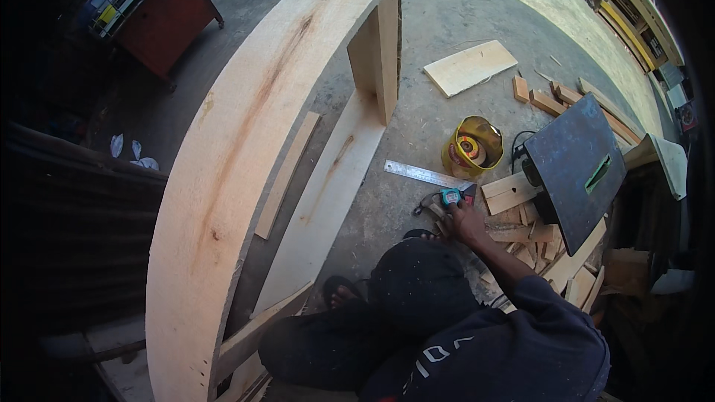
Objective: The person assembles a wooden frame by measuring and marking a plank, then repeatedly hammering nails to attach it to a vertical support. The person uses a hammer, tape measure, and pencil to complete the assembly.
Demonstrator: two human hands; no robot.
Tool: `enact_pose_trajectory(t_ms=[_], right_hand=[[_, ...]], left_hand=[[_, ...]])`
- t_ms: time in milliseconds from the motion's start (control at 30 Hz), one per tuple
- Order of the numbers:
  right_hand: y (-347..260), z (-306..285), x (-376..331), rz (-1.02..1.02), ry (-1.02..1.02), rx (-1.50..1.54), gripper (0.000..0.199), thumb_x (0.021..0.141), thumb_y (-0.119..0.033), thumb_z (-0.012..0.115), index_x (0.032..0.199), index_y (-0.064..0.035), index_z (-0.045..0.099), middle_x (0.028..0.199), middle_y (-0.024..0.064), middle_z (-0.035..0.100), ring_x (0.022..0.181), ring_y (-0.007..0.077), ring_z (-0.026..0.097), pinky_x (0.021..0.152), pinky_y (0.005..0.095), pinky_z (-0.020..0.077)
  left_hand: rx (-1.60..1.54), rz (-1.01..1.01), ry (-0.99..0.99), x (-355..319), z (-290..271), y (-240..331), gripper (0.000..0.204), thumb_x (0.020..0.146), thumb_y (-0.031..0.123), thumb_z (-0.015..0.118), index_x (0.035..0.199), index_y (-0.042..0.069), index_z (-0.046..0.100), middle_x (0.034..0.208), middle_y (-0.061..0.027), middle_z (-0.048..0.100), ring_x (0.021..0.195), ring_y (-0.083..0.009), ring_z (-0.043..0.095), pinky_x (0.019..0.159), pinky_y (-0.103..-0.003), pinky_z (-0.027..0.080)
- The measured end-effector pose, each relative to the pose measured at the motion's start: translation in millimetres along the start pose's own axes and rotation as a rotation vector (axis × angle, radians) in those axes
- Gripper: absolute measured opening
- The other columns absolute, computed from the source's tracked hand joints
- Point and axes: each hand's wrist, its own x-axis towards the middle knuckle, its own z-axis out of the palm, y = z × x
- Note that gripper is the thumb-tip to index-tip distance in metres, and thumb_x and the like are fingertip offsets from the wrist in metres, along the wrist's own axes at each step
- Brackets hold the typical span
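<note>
Down low, right hand (468,221) grasps a teal tape measure (451,196).

Yellow bucket (472,147), steel ruler (421,173)

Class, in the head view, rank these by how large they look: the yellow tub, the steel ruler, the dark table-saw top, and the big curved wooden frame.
1. Curved wooden frame, largest, though nearest the camera.
2. Dark table-saw top.
3. Yellow tub and steel ruler: the ruler is longer but thin, so unranked.

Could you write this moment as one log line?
own hands: out of view | co-worker's hand: on small teal tool | beside: steel ruler, yellow tub
</note>
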Motion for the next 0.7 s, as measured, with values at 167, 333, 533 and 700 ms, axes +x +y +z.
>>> enact_pose_trajectory(t_ms=[167, 333, 533, 700], right_hand=[[19, 6, 49, 0.037, -0.112, -0.158, 0.047, 0.089, -0.03, 0.072, 0.131, -0.013, 0.059, 0.133, 0.025, 0.057, 0.113, 0.0502, 0.064, 0.09, 0.0557, 0.0564], [35, -13, 71, -0.105, -0.123, -0.082, 0.07, 0.081, -0.037, 0.08, 0.14, -0.0133, 0.051, 0.127, 0.028, 0.058, 0.102, 0.0505, 0.068, 0.084, 0.0565, 0.0578], [-55, -71, 25, -0.311, -0.001, 0.526, 0.075, 0.079, -0.037, 0.084, 0.141, -0.0064, 0.055, 0.117, 0.0239, 0.063, 0.105, 0.0421, 0.068, 0.089, 0.0486, 0.0562], [-115, -88, 7, -0.904, -0.372, 0.993, 0.072, 0.085, -0.029, 0.081, 0.149, -0.0094, 0.053, 0.125, 0.0189, 0.064, 0.112, 0.0362, 0.066, 0.098, 0.0415, 0.0532]], left_hand=[[0.082, -0.069, 0.207, 23, -60, 54, 0.052, 0.098, 0.027, 0.062, 0.147, 0.007, 0.055, 0.134, -0.0246, 0.062, 0.123, -0.0388, 0.061, 0.105, -0.047, 0.047], [-0.456, 0.179, 0.271, 17, -81, 209, 0.052, 0.103, 0.035, 0.062, 0.146, 0.006, 0.055, 0.132, -0.0243, 0.064, 0.12, -0.0382, 0.064, 0.101, -0.046, 0.052], [-1.701, 0.169, -0.931, -42, 9, 480, 0.068, 0.107, 0.039, 0.056, 0.157, -0.002, 0.035, 0.15, -0.0244, 0.05, 0.138, -0.0348, 0.05, 0.114, -0.047, 0.042], [-1.519, 0.0, -1.441, -25, 44, 543, 0.059, 0.106, 0.033, 0.061, 0.147, -0.003, 0.04, 0.125, -0.0148, 0.058, 0.104, -0.0233, 0.063, 0.091, -0.037, 0.053]])
